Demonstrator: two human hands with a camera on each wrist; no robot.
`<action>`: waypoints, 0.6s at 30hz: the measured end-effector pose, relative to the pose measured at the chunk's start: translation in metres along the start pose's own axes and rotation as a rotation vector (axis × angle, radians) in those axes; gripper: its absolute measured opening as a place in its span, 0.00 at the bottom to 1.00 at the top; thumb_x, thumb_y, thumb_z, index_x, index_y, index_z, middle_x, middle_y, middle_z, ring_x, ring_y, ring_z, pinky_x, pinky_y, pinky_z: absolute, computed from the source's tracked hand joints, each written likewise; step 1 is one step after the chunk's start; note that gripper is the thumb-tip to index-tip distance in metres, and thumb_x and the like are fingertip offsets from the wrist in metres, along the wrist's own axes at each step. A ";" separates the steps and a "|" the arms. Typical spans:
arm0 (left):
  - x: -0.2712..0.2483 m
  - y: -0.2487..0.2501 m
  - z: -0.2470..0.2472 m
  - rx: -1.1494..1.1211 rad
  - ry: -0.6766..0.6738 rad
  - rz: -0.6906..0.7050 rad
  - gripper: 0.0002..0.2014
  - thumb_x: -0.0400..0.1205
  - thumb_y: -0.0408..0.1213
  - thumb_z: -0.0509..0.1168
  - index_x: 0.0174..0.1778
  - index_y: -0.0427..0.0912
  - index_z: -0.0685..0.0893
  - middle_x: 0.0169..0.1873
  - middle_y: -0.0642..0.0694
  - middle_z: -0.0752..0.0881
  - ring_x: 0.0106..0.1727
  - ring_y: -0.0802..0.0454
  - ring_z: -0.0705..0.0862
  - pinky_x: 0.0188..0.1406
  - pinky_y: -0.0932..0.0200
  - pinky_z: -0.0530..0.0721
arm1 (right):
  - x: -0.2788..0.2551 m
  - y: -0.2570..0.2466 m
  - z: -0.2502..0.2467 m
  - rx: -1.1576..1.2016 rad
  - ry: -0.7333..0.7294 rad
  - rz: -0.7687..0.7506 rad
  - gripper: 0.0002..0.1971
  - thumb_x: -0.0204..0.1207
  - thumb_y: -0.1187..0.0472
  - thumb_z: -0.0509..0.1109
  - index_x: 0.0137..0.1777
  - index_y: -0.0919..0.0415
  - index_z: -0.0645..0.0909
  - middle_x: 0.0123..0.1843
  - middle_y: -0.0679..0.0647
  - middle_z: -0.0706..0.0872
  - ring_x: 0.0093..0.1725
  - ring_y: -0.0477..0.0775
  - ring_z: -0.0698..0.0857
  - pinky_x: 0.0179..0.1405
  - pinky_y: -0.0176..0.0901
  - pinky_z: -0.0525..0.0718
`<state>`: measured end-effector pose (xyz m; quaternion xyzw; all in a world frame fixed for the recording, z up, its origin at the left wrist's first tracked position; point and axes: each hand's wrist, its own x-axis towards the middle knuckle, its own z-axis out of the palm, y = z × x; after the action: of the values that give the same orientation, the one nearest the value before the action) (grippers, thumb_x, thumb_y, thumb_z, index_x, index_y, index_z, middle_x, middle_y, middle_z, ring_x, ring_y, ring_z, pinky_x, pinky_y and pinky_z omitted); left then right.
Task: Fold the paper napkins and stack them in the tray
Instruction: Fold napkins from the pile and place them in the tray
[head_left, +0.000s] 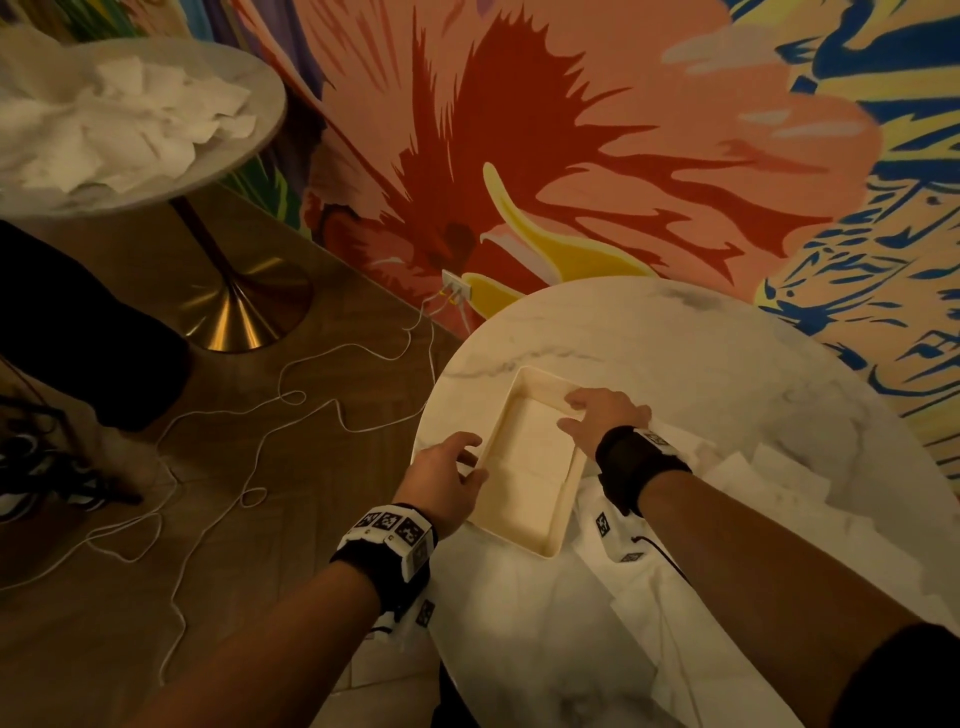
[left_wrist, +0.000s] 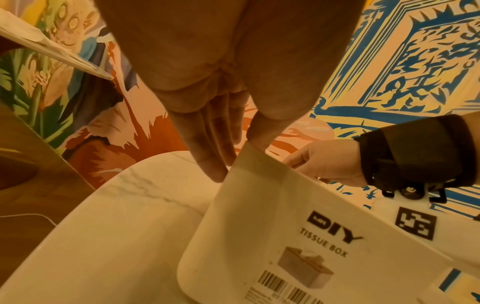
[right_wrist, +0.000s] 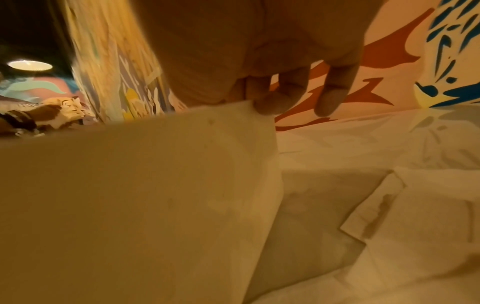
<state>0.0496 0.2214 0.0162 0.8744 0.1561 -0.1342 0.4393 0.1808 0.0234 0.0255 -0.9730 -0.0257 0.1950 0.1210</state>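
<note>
tray: on the bench (head_left: 675, 332), low centre of the head view, at the bench's left edge
folded napkins (head_left: 530, 447): inside the tray (head_left: 558, 525)
loose napkins (head_left: 769, 478): on the bench, right of the tray
second table (head_left: 260, 130): upper left, carrying a napkin heap (head_left: 130, 114)
cables (head_left: 260, 426): on the floor, left of the bench

Left hand (head_left: 445, 480) and right hand (head_left: 605, 418) extended forward, fingers (left_wrist: 207, 152) gripping.
</note>
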 end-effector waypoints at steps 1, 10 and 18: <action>0.000 0.000 0.000 0.008 -0.002 0.002 0.20 0.84 0.42 0.68 0.73 0.54 0.76 0.58 0.55 0.85 0.44 0.65 0.83 0.35 0.71 0.80 | -0.002 0.002 -0.002 0.012 0.004 -0.010 0.19 0.78 0.46 0.71 0.69 0.42 0.78 0.67 0.42 0.84 0.68 0.53 0.79 0.70 0.54 0.66; -0.005 0.029 0.002 0.204 0.191 0.184 0.22 0.81 0.44 0.69 0.72 0.54 0.76 0.66 0.52 0.77 0.67 0.49 0.71 0.70 0.53 0.72 | -0.029 0.039 -0.033 0.387 0.215 -0.082 0.05 0.78 0.50 0.73 0.50 0.47 0.88 0.50 0.45 0.91 0.55 0.52 0.86 0.63 0.51 0.81; -0.041 0.096 0.067 0.058 0.108 0.471 0.14 0.83 0.40 0.67 0.65 0.52 0.81 0.54 0.57 0.80 0.47 0.58 0.78 0.48 0.67 0.76 | -0.085 0.146 -0.051 0.425 0.210 0.035 0.07 0.81 0.55 0.69 0.50 0.56 0.87 0.46 0.50 0.86 0.49 0.50 0.83 0.50 0.36 0.74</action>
<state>0.0433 0.1063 0.0622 0.9049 -0.0329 0.0146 0.4241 0.1226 -0.1374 0.0667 -0.9409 0.0457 0.0955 0.3217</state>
